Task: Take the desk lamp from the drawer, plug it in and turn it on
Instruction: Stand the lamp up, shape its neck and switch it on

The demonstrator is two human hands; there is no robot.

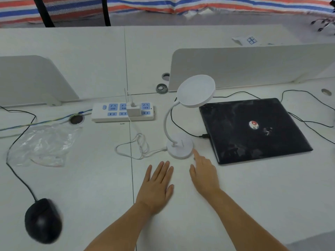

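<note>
Two hands showing | left hand (157,185) lying flat, fingers spread | right hand (204,173) pointing one finger at desk lamp (180,148) base, frame centre | likely light, bendy neck; steady the base.

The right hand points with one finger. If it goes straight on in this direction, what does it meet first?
Most likely the round base of the desk lamp: the right hand aims its index finger at the base's near right edge, nearly touching. Contact cannot be judged from this view.
</note>
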